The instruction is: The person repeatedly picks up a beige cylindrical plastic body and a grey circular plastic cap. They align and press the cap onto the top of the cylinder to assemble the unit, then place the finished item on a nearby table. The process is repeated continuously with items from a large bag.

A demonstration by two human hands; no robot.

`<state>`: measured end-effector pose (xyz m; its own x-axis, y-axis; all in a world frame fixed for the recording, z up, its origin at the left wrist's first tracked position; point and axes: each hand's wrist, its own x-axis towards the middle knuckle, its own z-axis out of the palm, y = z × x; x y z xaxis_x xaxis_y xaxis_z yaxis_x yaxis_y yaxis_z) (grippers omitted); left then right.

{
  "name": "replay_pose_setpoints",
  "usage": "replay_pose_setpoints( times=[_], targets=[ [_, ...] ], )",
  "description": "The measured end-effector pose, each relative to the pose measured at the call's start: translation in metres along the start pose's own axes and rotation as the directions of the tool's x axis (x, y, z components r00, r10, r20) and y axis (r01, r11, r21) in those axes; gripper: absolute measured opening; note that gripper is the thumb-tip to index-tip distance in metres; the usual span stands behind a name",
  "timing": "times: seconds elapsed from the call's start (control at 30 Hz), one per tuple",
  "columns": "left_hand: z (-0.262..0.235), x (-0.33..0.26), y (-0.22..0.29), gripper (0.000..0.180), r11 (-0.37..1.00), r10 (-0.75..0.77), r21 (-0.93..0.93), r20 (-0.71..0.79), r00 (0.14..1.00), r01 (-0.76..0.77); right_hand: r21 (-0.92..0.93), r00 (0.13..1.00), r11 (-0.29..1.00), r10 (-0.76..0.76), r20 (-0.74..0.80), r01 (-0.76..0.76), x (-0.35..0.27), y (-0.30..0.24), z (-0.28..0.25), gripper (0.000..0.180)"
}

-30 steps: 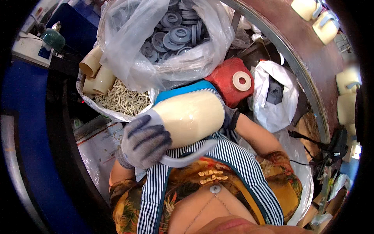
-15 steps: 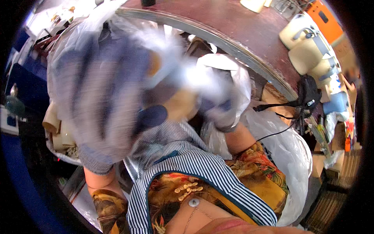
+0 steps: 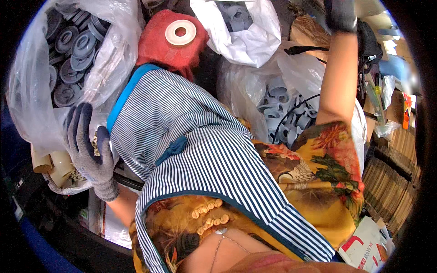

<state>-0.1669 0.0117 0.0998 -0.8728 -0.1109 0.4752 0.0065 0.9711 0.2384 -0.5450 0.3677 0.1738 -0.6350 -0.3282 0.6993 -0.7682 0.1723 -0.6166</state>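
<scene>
In a grey glove with dark fingertips, my left hand point(image 3: 90, 148) is open, its fingers stretched beside the lower edge of a clear plastic bag point(image 3: 34, 125). That bag holds several dark grey round flanged discs point(image 3: 73, 63). My right hand point(image 3: 341, 16), also gloved, reaches out at the top right and is partly cut off by the picture's edge; its fingers are hidden. Ahead of my striped apron point(image 3: 168, 104), a cream ring point(image 3: 180, 32) lies on a red cloth point(image 3: 159, 50).
A white bag point(image 3: 248, 48) with grey parts stands at the top middle. Right of my lap, another clear bag point(image 3: 241, 86) holds light grey plastic fittings point(image 3: 282, 111). A black cable runs over it. Cardboard stacks point(image 3: 389, 182) stand at right, cream tubes point(image 3: 59, 170) at left.
My hands, blurred and close together over my lap before, are now far apart. The left went down and left, the right up and right. The view has shifted, showing the bags' contents.
</scene>
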Motion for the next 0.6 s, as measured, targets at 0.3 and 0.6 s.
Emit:
replay_pose_setpoints(
  times=[0.3, 0.6],
  targets=[
    [0.036, -0.136, -0.071, 0.034, 0.801, -0.594, -0.066, 0.034, 0.804, 0.594, -0.704, -0.113, 0.652, 0.751, 0.650, 0.281, -0.375, 0.095, 0.003, 0.043],
    [0.018, -0.187, -0.044, 0.035, 0.705, -0.697, -0.109, -0.291, 0.656, 0.701, -0.433, -0.180, 0.851, 0.495, 0.850, 0.297, -0.360, 0.161, 0.033, 0.044]
  ],
)
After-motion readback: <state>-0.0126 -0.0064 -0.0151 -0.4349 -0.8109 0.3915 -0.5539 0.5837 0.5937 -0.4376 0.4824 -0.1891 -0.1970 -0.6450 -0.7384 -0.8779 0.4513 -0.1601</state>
